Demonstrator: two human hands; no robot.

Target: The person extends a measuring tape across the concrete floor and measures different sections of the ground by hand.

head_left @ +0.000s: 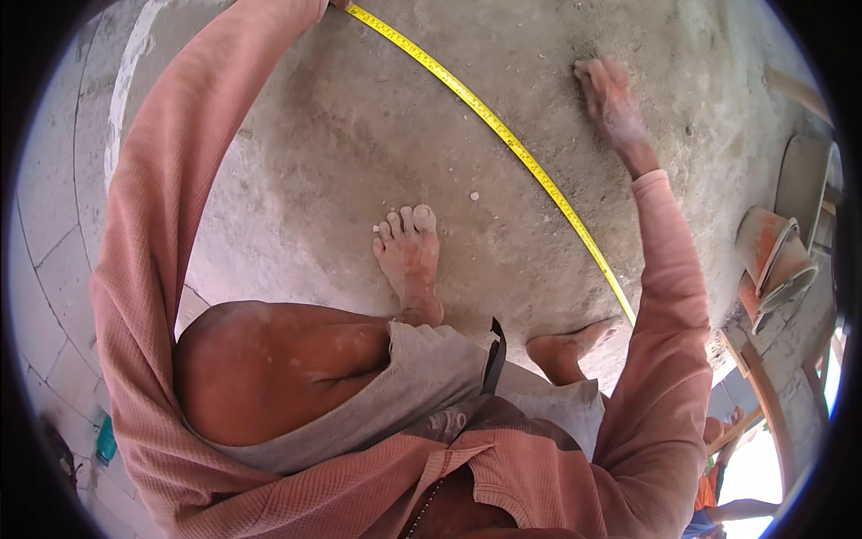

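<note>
A yellow tape measure is stretched in a long curve across the rough grey concrete surface. Its upper end meets my left hand, which is mostly cut off by the top edge of the view; the little that shows is closed at the tape. The lower end of the tape disappears by my right forearm. Away from the tape, my right hand rests low over the dusty concrete with its fingers curled in. Whatever it may hold is hidden.
My bare foot stands on the concrete, another foot farther right. Dirty buckets and a grey trough-like container are at the right. Wooden pieces and part of another person appear lower right. Block walling lines the left.
</note>
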